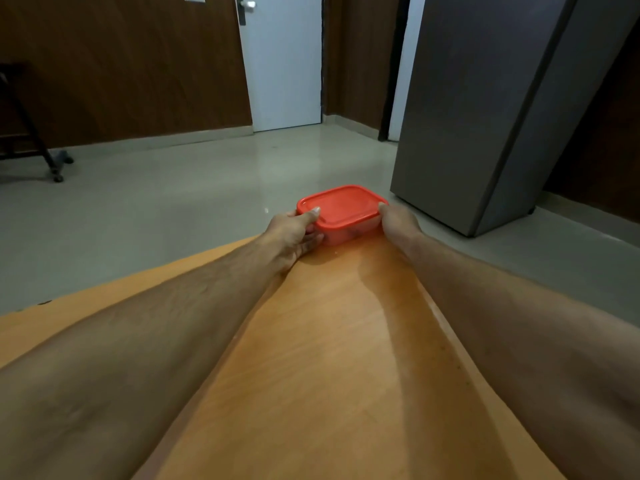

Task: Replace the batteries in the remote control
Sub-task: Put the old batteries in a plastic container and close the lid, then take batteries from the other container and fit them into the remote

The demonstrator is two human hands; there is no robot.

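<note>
Red-lidded box (341, 210), shut, flat at table's (322, 358) far edge.

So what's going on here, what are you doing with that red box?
A person is reaching out with both arms across a wooden table and holding a small container with a red lid at its far edge. The left hand grips one end, thumb on the lid; the right hand grips the other. The lid is on. No remote or batteries are in sight.
</note>
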